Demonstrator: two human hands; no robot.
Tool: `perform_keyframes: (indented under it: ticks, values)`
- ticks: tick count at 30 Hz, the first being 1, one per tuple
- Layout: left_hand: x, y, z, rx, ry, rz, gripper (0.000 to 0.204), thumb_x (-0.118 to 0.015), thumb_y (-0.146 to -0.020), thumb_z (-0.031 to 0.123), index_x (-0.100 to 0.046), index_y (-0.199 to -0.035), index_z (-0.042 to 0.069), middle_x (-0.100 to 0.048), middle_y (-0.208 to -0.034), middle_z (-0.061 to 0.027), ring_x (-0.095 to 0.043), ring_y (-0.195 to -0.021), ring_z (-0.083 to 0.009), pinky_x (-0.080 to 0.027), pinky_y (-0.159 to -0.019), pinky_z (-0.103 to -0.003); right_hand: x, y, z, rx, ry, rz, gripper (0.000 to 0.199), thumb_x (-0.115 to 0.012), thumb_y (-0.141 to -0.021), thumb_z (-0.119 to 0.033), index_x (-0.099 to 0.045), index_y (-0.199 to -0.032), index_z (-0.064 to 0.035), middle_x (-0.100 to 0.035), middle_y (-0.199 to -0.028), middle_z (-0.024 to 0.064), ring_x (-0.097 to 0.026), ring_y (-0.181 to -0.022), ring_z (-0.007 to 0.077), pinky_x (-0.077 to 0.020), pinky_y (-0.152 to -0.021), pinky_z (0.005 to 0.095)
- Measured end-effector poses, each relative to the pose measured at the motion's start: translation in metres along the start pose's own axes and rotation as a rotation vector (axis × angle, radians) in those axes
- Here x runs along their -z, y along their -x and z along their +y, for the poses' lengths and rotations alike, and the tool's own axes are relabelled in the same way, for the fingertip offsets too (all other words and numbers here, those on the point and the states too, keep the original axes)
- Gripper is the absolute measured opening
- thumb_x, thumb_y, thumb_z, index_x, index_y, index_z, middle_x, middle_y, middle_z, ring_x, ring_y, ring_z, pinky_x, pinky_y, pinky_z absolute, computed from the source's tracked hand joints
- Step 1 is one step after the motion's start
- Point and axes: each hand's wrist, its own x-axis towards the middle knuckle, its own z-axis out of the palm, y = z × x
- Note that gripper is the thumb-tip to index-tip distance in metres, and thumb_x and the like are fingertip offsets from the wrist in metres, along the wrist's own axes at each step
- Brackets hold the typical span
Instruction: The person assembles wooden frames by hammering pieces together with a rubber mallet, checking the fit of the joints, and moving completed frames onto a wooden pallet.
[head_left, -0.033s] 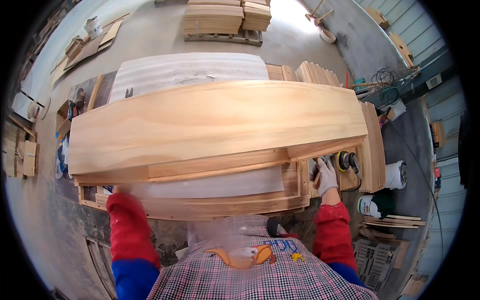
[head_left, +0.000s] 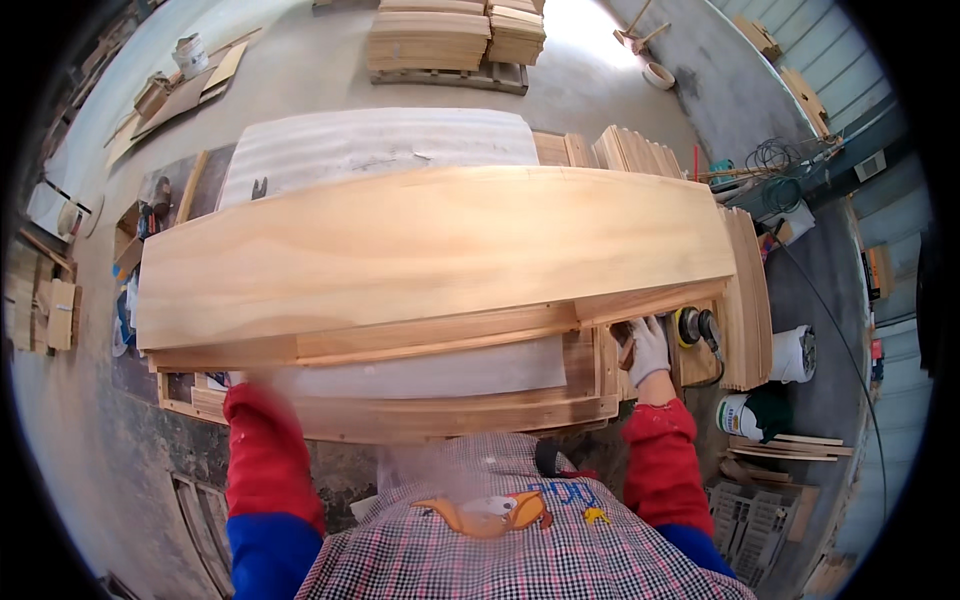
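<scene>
A long pale wooden panel (head_left: 430, 255) with a curved far edge lies across the workbench, tilted on wooden framing. My right hand (head_left: 650, 346), in a white glove, is beside the panel's near right corner. Its fingers are wrapped round a small brown wooden block (head_left: 625, 350), held close to the frame's right end. My left hand (head_left: 238, 379) is at the panel's near left edge. Most of it is hidden by the red sleeve, the panel and a blur, so its fingers do not show. Under the panel is a wooden frame (head_left: 420, 412) with a white sheet (head_left: 450, 372).
Just right of my right hand sits a yellow-and-black sander (head_left: 690, 325) with a hose. Stacked boards (head_left: 745, 300) stand at the bench's right end. White buckets (head_left: 793, 355) are on the floor at right. Tools (head_left: 150, 215) lie at far left, and a pallet of boards (head_left: 430, 40) stands behind.
My right hand and the brown block have shifted slightly left and away from me. The left sleeve has moved a little to the right. The panel stays in place.
</scene>
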Motion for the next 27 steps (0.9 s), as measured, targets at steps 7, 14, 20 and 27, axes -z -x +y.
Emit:
perform_keyframes:
  ticks: [7, 14, 20, 27]
  values:
    - [-0.013, -0.003, 0.026, 0.179, -0.299, -0.154, 0.042, -0.039, -0.094, 0.032, -0.041, -0.128, 0.006, -0.058, -0.113, -0.0116, -0.055, -0.104, -0.0256, -0.045, -0.090, -0.038, 0.012, -0.047, -0.028, 0.548, 0.622, -0.174, 0.021, -0.057, -0.087, -0.014, -0.055, -0.105, -0.0049, -0.058, -0.078, 0.0035, -0.059, -0.071, 0.0122, -0.0481, -0.064, 0.0256]
    - [-0.092, 0.007, 0.158, 0.151, -1.410, -0.244, 0.042, -0.045, -0.092, 0.032, -0.042, -0.125, 0.005, -0.062, -0.101, -0.0104, -0.058, -0.094, -0.0223, -0.047, -0.081, -0.033, -0.041, -0.008, -0.151, 0.131, 0.141, -0.342, 0.021, -0.055, -0.088, -0.012, -0.057, -0.105, 0.0005, -0.063, -0.092, 0.0083, -0.061, -0.082, 0.0148, -0.0500, -0.076, 0.0268]
    - [-0.057, 0.011, 0.125, 0.165, -1.123, 0.130, 0.043, -0.045, -0.092, 0.033, -0.042, -0.125, 0.005, -0.062, -0.100, -0.0100, -0.058, -0.093, -0.0223, -0.047, -0.080, -0.032, -0.040, -0.037, -0.149, 0.197, 0.324, -0.260, 0.033, -0.056, -0.090, -0.025, -0.056, -0.113, -0.0020, -0.063, -0.096, 0.0068, -0.062, -0.082, 0.0153, -0.0506, -0.071, 0.0271]
    - [-0.032, -0.009, 0.092, 0.113, -0.894, 0.363, 0.044, -0.046, -0.092, 0.034, -0.042, -0.125, 0.005, -0.063, -0.099, -0.0095, -0.058, -0.091, -0.0223, -0.047, -0.080, -0.031, -0.031, -0.069, -0.091, 0.138, 0.166, -0.104, 0.030, -0.055, -0.089, -0.026, -0.055, -0.111, -0.0059, -0.062, -0.092, 0.0057, -0.061, -0.077, 0.0160, -0.0500, -0.065, 0.0274]
